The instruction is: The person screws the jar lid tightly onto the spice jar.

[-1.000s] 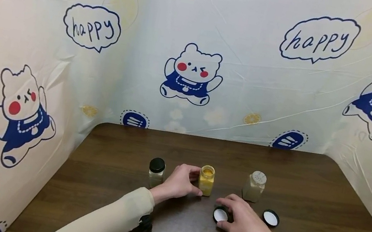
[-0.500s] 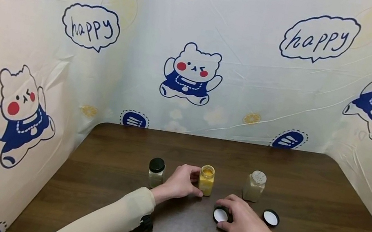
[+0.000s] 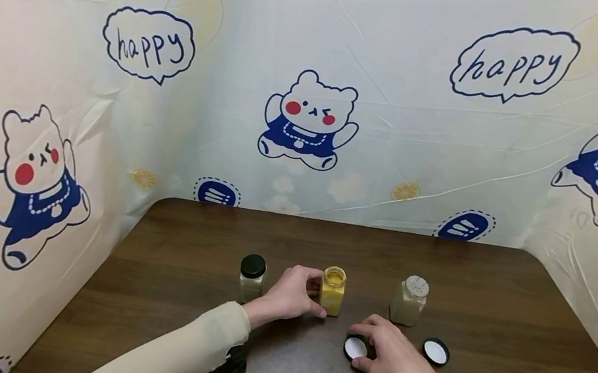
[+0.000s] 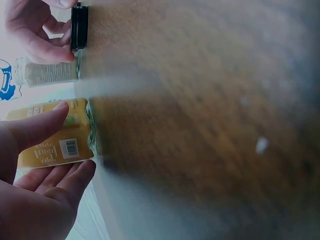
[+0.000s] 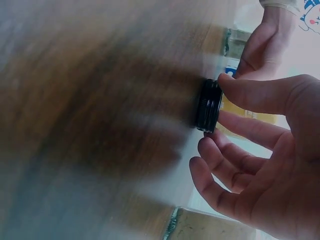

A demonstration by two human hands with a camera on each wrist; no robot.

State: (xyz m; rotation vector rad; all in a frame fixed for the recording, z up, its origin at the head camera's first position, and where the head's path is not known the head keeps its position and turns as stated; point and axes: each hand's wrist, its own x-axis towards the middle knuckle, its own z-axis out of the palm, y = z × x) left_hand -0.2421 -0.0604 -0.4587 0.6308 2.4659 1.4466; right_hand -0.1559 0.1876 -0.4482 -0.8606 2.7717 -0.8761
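My left hand (image 3: 291, 293) holds a square glass spice jar (image 3: 332, 298) of yellow powder, which stands upright and uncapped. In the left wrist view the thumb lies across the labelled side of the jar (image 4: 62, 142), and the fingers curl along the opposite side. Nearer the front, my right hand (image 3: 395, 358) pinches a black lid (image 3: 356, 348) between thumb and fingertips, its white inside facing up. The right wrist view has that lid (image 5: 209, 106) edge-on at the tabletop, with the other fingers loosely bent beside it.
A black-capped jar (image 3: 251, 277) stands left of my left hand. On the right is a jar with a perforated white top (image 3: 409, 301), and a second black lid (image 3: 435, 351) lies white side up before it. The brown table (image 3: 195, 231) ends at a printed curtain (image 3: 196, 122).
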